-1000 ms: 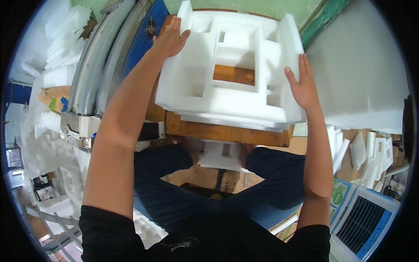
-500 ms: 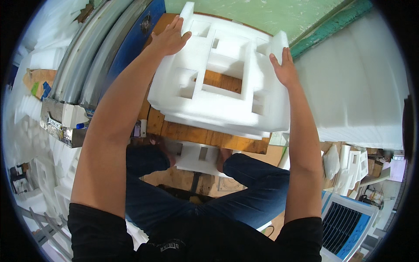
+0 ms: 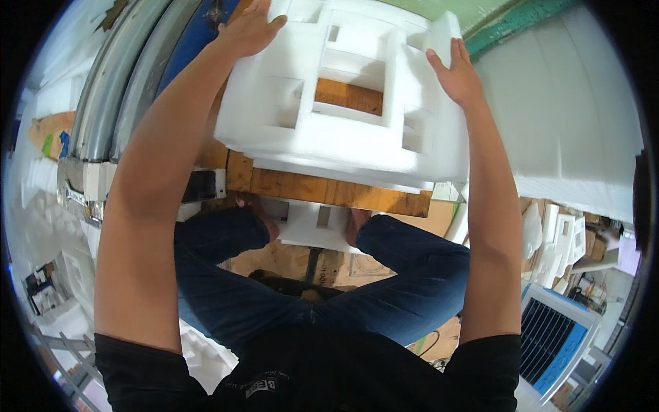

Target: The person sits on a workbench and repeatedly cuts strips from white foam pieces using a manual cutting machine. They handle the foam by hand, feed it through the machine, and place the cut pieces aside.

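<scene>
A thick white foam packing frame [image 3: 343, 143], with a large central opening and several rectangular pockets, lies on a wooden bench [image 3: 302, 187]. More white foam layers show beneath its near edge. My left hand [image 3: 250, 31] lies along the frame's far left edge, fingers stretched out and thumb spread toward the foam. On the opposite side, my right hand [image 3: 458, 74] rests flat against the outer right edge, below an upright foam tab [image 3: 446, 33]. Its fingers point away from me and its thumb stands apart. Neither hand is wrapped around anything.
Grey curved rollers [image 3: 130, 82] and a blue panel stand left of the bench. Large white foam sheets [image 3: 563, 110] rise on the right, below a green pipe [image 3: 522, 27]. Another foam piece [image 3: 314, 226] sits under the bench between my feet. A blue-and-white louvred unit [image 3: 556, 340] stands lower right.
The view has shifted, with the foam frame and bench now higher and slightly larger in the picture. Both hands stay at the frame's sides, a little farther apart in the picture.
</scene>
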Demonstrator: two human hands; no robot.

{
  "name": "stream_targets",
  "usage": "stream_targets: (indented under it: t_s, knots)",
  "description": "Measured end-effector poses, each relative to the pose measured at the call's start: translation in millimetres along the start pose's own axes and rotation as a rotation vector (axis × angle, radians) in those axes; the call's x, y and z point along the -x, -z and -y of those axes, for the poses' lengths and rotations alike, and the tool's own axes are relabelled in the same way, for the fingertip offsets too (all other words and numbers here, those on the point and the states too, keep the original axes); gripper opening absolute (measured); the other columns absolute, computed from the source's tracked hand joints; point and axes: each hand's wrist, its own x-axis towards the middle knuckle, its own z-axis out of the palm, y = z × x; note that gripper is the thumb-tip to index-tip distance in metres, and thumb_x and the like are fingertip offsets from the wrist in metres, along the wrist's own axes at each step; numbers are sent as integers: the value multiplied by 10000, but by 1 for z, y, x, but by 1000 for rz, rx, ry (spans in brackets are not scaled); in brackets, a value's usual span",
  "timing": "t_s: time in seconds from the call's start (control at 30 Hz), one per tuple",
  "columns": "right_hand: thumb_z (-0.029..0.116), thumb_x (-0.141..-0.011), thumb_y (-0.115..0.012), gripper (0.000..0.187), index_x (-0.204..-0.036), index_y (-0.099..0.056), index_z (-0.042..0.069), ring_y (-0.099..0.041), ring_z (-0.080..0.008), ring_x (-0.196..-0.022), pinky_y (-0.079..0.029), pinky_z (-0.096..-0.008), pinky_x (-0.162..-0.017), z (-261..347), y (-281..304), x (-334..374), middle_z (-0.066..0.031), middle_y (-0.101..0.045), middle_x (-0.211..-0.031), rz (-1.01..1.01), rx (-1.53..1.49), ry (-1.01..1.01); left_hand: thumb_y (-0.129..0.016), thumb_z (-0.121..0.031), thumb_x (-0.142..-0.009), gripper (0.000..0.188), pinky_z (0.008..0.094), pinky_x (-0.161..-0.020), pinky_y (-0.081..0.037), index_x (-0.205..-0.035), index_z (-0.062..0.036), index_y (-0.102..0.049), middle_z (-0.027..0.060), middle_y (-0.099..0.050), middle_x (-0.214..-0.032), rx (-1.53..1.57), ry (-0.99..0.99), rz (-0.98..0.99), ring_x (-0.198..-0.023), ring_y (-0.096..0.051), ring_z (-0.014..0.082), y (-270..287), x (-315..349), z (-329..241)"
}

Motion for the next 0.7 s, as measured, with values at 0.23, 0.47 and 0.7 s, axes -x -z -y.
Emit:
stream_targets:
  t_s: [0.23,0.47,0.7]
  knots:
    - [782,-895,-512,1118,-1641,-186,16,-273,-355,-1558,-269,-476,-1262,-20,-4,4,-202,-212,-1704,17,-76,-137,-459,-453,-1075,803,392,-1298,-96,-1619,59,-167,250,-139,-1708,203,-72,333,-1599,-127,322,-13,-33,6]
    - [695,-954,-507,1007,-1640,-198,26,-245,-395,-1556,-201,-482,-1281,-27,15,2,-229,-292,-1666,30,-517,-141,-431,-412,-1097,770,390,-1297,-71,-1637,36,-113,198,-61,-1734,103,-121,374,-1609,-55,301,-24,-57,54]
    - [631,-988,-533,818,-1491,-494,-13,-408,-386,-1464,-305,-453,-1229,-90,21,168,-256,-456,-1555,-188,-1023,-126,-386,-473,-1111,775,396,-1295,-64,-1641,22,-113,198,-42,-1735,118,-48,352,-1610,-46,303,10,-51,92]
